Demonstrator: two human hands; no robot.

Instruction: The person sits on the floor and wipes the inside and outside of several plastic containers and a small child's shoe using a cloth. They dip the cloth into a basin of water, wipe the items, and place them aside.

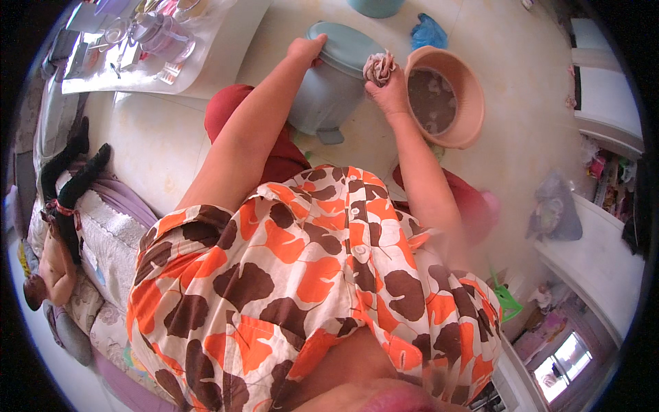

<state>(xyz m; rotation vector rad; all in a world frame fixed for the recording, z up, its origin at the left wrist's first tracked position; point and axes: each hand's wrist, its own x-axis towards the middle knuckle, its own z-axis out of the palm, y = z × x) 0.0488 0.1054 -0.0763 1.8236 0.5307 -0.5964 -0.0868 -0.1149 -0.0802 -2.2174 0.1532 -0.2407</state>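
A grey pedal bin (327,95) with a blue-green lid (344,44) stands on the floor in front of me, between my knees. My left hand (307,50) grips the lid's left edge, with the thumb on top. In my right hand (388,92) is a crumpled, pale cloth (380,68), bunched up beside the lid's right edge. Just right of that hand is an orange plastic basin (472,98). Murky water (431,100) with patches of foam lies in it.
A white table (221,46) at upper left bears a clear jug (165,38) and other items. A blue plastic bag (428,33) lies beyond the basin, near a teal container (377,6). At left, a person (56,257) is on a sofa (110,232). A green dustpan (508,304) is at right.
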